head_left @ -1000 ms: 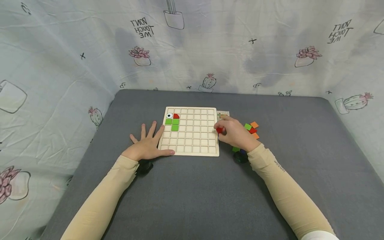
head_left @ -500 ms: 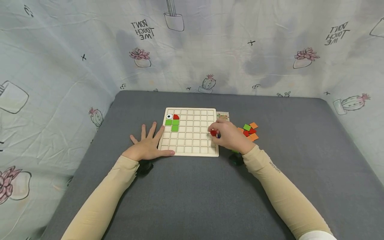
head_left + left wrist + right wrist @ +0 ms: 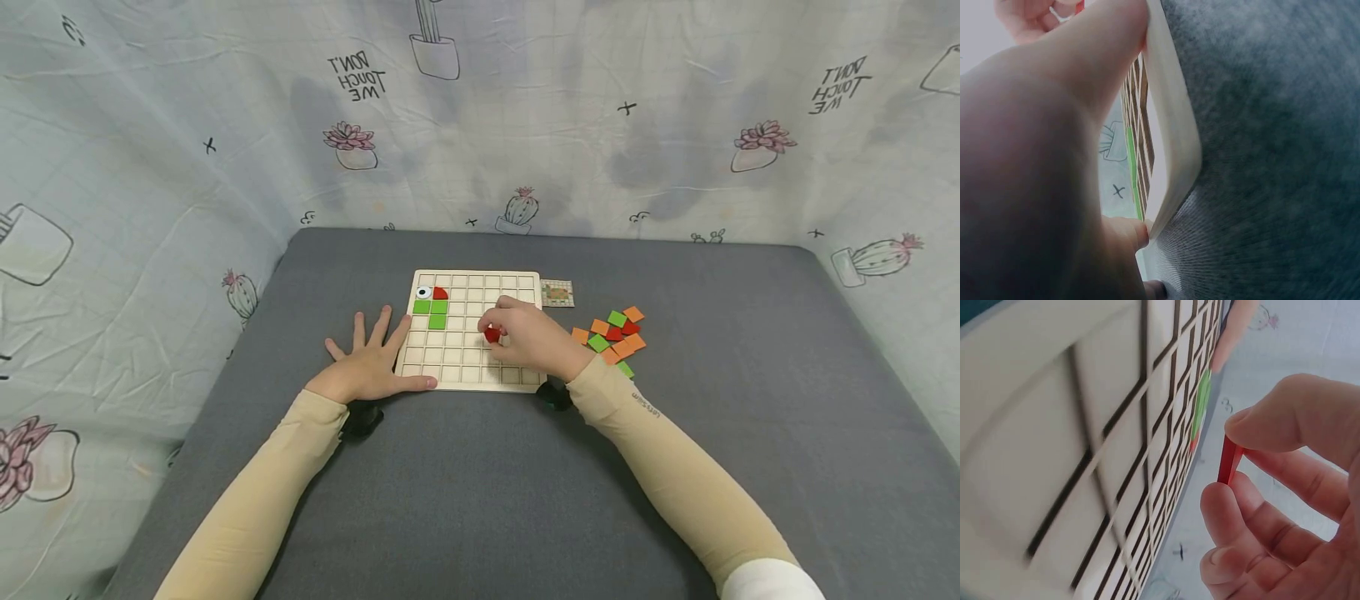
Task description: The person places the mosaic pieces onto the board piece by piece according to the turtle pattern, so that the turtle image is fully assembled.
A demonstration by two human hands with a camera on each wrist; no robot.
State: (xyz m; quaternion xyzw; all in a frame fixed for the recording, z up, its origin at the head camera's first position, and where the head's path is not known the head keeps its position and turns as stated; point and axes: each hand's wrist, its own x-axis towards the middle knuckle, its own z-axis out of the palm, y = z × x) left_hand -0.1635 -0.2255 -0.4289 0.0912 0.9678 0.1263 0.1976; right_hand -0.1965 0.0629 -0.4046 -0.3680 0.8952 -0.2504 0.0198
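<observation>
My right hand (image 3: 528, 337) pinches a red tile (image 3: 1230, 459) between thumb and fingertips, above the right half of a pale wooden grid board (image 3: 468, 367). In the right wrist view the tile is seen edge-on, apart from the board. With fingers spread, my left hand (image 3: 367, 362) rests at the board's left side, the thumb on its near edge and the index finger at its left rim. In the board's far left corner lie a white eye tile (image 3: 423, 292), a red rounded tile (image 3: 440, 293) and several green tiles (image 3: 437, 322).
A small pattern card (image 3: 557, 293) lies against the board's right edge. Right of the board is a loose pile of orange (image 3: 633, 314), green (image 3: 617, 318) and red tiles (image 3: 632, 328) on the grey table (image 3: 480, 483). A printed cloth (image 3: 480, 125) hangs behind.
My right hand has carried the red tile leftward from the board's right edge to over its grid, uncovering the card and more of the tile pile. The left hand has stayed put.
</observation>
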